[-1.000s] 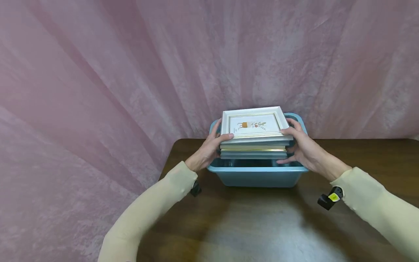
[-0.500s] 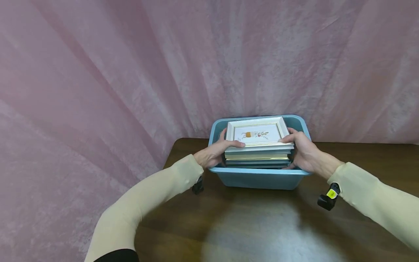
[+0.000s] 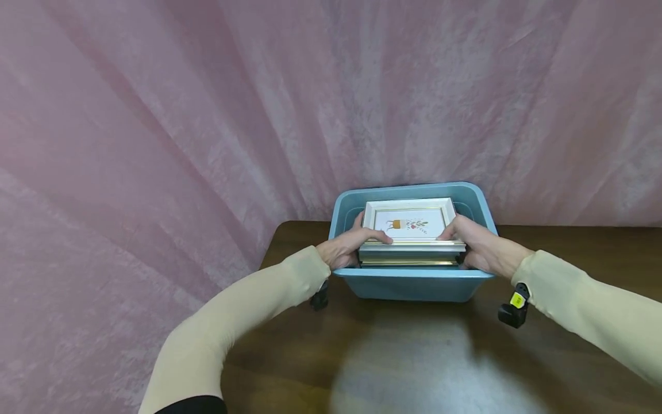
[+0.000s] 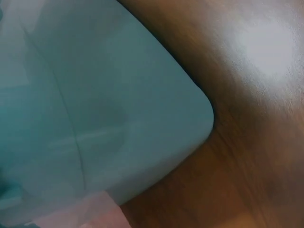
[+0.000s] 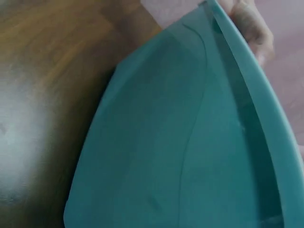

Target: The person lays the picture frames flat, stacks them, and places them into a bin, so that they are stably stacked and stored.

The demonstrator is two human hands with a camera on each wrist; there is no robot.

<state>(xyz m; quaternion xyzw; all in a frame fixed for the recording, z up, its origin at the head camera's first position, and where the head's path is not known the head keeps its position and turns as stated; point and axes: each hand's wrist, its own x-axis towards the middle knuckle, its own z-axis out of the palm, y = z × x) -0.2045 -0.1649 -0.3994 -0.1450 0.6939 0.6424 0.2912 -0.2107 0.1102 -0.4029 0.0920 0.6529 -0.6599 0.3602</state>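
Note:
A stack of picture frames [image 3: 405, 248] sits within the blue plastic basin [image 3: 414, 285] in the head view. The topmost is a white frame with a gold inner line around a picture of an orange pot and leafy sprigs. My left hand [image 3: 350, 244] grips the stack's left side, its thumb lying over the near edge of the top frame. On the right side my right hand [image 3: 481, 246] holds the stack likewise, thumb on top. The lower fingers of both hands are hidden by the frames and the basin's rim. Both wrist views mostly show the basin's outer wall [image 5: 156, 133].
The basin stands on a dark brown wooden table [image 3: 414, 345], near its far edge. A pink curtain [image 3: 362, 92] hangs right behind it. Each wrist carries a small black camera [image 3: 514, 307].
The frame stack has gone down and toward me into the basin, held by both hands. More of the basin's far rim shows now, and the lower frames have dropped behind the near rim.

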